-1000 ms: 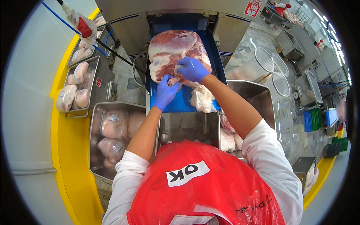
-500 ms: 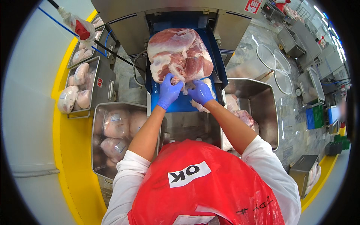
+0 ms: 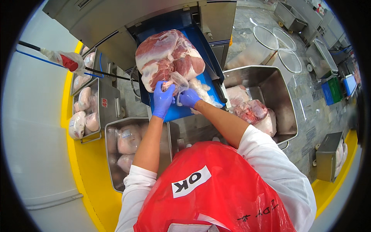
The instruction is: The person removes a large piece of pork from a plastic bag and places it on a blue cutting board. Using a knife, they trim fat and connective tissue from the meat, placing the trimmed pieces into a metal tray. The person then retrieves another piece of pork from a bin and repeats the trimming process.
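Note:
A large cut of raw meat point(image 3: 168, 54), red with pale fat, lies on a blue conveyor belt point(image 3: 208, 83). Clear plastic point(image 3: 179, 80) bunches up at its near end. My left hand point(image 3: 164, 99), in a blue-purple glove, is closed around the narrow near end of the meat and the plastic there. Just to the right, my gloved right hand point(image 3: 189, 98) pinches the plastic film, its fingertips partly hidden. More crumpled clear plastic point(image 3: 203, 92) rests on the belt beyond my right hand.
A steel machine point(image 3: 154, 15) stands behind the belt. Steel bins point(image 3: 284, 89) with meat flank it, one point(image 3: 112, 162) holding bagged pieces at the left. A wrapped hanging cable point(image 3: 69, 62) crosses at upper left. Round-rimmed clear bags point(image 3: 266, 36) stand at upper right.
The whole view has turned, so the belt and meat sit tilted and farther left. Both hands remain at the meat's near end, and the bunched plastic there stands up more.

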### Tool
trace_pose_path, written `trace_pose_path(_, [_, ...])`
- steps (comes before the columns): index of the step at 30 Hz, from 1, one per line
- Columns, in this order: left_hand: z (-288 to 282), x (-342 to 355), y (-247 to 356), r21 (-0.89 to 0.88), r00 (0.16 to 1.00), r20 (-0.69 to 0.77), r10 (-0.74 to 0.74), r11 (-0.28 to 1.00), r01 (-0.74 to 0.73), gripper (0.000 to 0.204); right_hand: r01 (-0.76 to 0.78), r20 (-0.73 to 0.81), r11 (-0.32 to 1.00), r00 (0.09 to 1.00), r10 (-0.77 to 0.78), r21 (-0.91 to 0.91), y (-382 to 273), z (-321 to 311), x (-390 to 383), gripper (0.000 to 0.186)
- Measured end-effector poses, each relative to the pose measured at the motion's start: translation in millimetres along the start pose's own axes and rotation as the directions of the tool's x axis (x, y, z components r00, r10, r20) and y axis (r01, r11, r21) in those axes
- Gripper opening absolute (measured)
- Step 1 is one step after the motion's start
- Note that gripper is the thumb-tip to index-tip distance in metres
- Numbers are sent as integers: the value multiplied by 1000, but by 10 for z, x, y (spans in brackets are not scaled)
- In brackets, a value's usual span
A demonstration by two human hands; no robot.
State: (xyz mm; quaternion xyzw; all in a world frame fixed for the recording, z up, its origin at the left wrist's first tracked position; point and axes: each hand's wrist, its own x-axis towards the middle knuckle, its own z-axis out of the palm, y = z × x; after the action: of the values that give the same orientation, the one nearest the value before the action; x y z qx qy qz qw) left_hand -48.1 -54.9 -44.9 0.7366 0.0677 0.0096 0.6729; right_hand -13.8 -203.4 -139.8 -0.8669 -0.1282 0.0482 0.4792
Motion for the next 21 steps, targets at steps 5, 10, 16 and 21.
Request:
trace_pose_path(5, [-37,2,16,31,999,0,-39,999,39,34,-191,217,706,975,54,682,99,-337,-116,14])
trace_pose_path(10, [-18,-10,10,67,1000,-17,6,998,-5,29,46,204,905,968,-144,423,50,-609,-211,13])
trace_pose_path(16, [15,93,-206,108,995,-19,101,989,-99,28,-560,409,478,826,388,677,-438,-734,27,58])
trace_pose_path(21, [77,197,-341,150,977,-30,210,968,-203,28,-328,-13,936,943,333,124,-590,-392,179,48])
